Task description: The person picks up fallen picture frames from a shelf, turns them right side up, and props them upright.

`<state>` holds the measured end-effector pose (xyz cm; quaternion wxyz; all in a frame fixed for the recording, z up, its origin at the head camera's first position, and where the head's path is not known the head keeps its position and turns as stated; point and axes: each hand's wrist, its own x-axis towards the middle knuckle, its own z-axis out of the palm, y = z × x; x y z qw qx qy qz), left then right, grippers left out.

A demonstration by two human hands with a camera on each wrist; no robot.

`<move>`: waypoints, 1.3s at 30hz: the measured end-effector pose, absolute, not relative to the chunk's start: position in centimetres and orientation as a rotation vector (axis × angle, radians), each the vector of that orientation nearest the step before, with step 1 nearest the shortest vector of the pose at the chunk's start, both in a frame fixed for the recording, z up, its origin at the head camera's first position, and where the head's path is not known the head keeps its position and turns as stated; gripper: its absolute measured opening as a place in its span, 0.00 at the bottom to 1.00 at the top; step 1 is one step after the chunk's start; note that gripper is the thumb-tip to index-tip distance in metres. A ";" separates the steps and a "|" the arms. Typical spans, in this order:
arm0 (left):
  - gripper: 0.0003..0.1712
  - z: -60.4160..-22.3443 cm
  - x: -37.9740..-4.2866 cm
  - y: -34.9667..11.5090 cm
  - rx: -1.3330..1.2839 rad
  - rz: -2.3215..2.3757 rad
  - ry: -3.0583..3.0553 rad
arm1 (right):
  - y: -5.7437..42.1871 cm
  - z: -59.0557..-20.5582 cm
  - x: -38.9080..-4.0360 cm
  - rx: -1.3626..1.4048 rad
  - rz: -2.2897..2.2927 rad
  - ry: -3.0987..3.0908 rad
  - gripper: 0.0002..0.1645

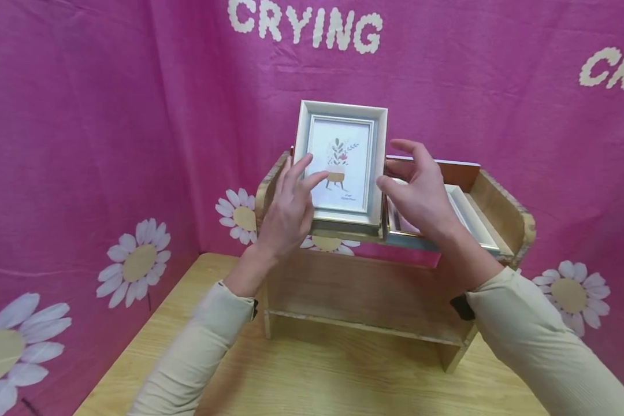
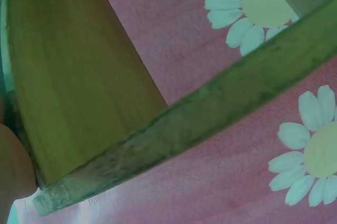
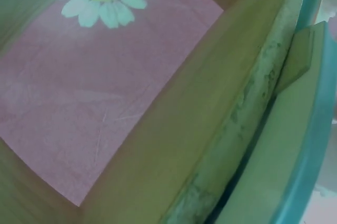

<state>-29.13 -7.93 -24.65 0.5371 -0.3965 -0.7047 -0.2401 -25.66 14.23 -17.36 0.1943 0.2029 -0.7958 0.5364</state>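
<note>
Two hands flank a picture frame on a small shelf

Nearest are two pale sleeves, reaching out over the wooden table. Beyond them, the left hand spreads its fingers wide over the frame's left side, thumb and forefinger across its face; whether they press on it, I cannot tell. The right hand curves beside the opposite edge, thumb and forefinger well apart, the thumb tip at the border; contact there is unclear.

Between them the picture frame stands tilted back on the left half of the shelf's top level, showing a print of a potted plant. It looks stiff and fairly light, with a smooth border that could slip; any clear front would probably smudge or crack. Both side edges, held low, seem the safest grip, away from the face.

Partly behind the right forearm, a second frame lies nearly flat at the right end of the wooden shelf. Farthest back hangs a pink cloth with daisies and white lettering.
</note>
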 end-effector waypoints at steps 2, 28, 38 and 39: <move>0.26 -24.9 -29.1 -8.0 -0.919 -0.563 -1.675 | 14.0 -17.1 -25.8 0.510 1.571 -2.219 0.35; 0.38 -23.5 -27.7 -10.1 -0.972 -1.221 -1.897 | 15.0 -16.8 -26.2 0.676 1.377 -2.309 0.47; 0.38 -24.4 -27.5 -10.4 -0.998 -1.132 -1.801 | 14.6 -13.3 -24.9 0.646 1.005 -2.346 0.55; 0.37 -24.4 -27.5 -10.4 -0.998 -1.123 -1.800 | 14.6 -13.0 -24.9 0.641 0.995 -2.347 0.55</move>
